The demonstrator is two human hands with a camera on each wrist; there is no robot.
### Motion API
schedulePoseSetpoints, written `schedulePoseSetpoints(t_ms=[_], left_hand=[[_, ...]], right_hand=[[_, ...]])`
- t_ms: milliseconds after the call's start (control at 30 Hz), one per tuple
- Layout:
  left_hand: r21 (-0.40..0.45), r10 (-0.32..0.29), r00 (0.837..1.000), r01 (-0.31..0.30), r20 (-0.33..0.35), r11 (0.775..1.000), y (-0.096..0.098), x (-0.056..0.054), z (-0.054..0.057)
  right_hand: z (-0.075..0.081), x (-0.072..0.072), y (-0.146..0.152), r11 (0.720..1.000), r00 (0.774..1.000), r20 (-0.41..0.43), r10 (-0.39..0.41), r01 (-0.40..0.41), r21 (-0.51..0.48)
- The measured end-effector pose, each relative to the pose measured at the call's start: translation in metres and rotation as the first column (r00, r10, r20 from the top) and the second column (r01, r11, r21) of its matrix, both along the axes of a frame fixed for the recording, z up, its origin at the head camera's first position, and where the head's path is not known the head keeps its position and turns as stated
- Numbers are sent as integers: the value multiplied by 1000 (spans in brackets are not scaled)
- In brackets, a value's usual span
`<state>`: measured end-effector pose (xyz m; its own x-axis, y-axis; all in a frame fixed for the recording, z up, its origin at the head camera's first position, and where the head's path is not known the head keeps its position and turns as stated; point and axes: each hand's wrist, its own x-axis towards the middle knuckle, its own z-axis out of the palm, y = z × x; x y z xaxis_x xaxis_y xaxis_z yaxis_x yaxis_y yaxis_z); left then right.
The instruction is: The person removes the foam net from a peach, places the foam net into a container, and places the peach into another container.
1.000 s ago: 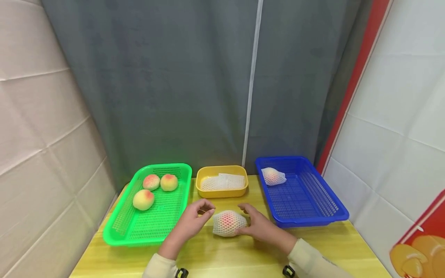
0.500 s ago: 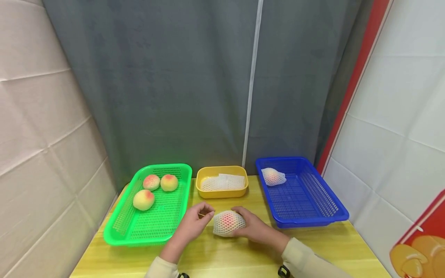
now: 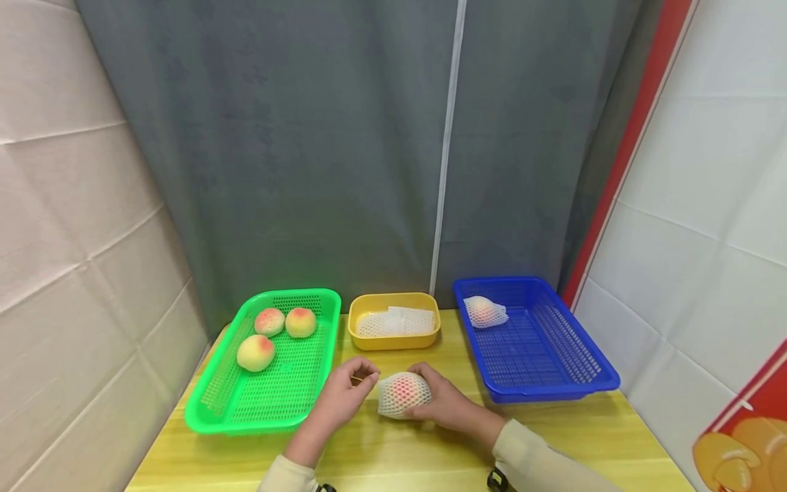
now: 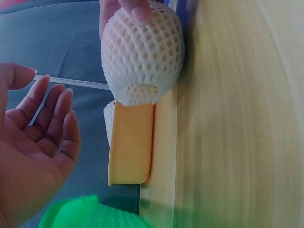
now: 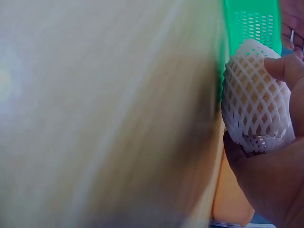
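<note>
In the head view my right hand [image 3: 445, 400] grips a peach [image 3: 404, 395] wrapped in a white foam net, with fingers behind it and the thumb in front. The right wrist view shows the thumb pressed on the foam net [image 5: 256, 99]. My left hand [image 3: 347, 389] is just left of the wrapped peach, apart from it, holding nothing. Its fingers are loosely bent, as the left wrist view shows of the left hand [image 4: 40, 128]. The netted peach [image 4: 142, 54] is close over the table there.
A green basket [image 3: 199, 403] at left holds three bare peaches [image 3: 255, 352]. Behind the hands stands a yellow tray [image 3: 393, 343] with flat foam nets [image 3: 406, 321]. A blue basket [image 3: 535, 394] at right contains one netted peach [image 3: 484, 312]. A grey curtain [image 3: 307, 150] hangs behind.
My right hand has moved left and closed round the netted peach, which it only touched at its right side a second ago. The left hand has barely moved.
</note>
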<state>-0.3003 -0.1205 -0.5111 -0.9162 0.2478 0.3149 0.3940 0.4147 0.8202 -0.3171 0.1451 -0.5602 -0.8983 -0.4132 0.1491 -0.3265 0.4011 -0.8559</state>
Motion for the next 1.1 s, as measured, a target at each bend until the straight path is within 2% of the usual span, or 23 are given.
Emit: schedulePoseSetpoints(t_ms=[133,300,400,600,733,933,1100], left_hand=[[30,37,999,-37,-12,999,0,0,2],[145,90,995,-83,-42,986,-2,2,9],[196,100,993,-86,-60,977,-3,2,14],[207,90,993,-73,-74,976,-5,2,21],[209,78,994,-60,-80,976,-5,3,24],[206,58,995,-40,-85,978,-5,4,27],[192,0,991,26,-132,981,-4,4,31]], right_hand=[[10,0,1,999,1000,-14,-25,25,-32],[38,1,8,998,994,-105,-32,26,-59],[58,2,14,998,982,-186,-11,-1,-63],[89,8,20,998,964,-267,16,-33,-58],[99,9,22,998,957,-290,17,-33,-50],[103,11,23,998,951,-308,28,-43,-44],[105,13,22,996,950,-307,48,-70,-58]])
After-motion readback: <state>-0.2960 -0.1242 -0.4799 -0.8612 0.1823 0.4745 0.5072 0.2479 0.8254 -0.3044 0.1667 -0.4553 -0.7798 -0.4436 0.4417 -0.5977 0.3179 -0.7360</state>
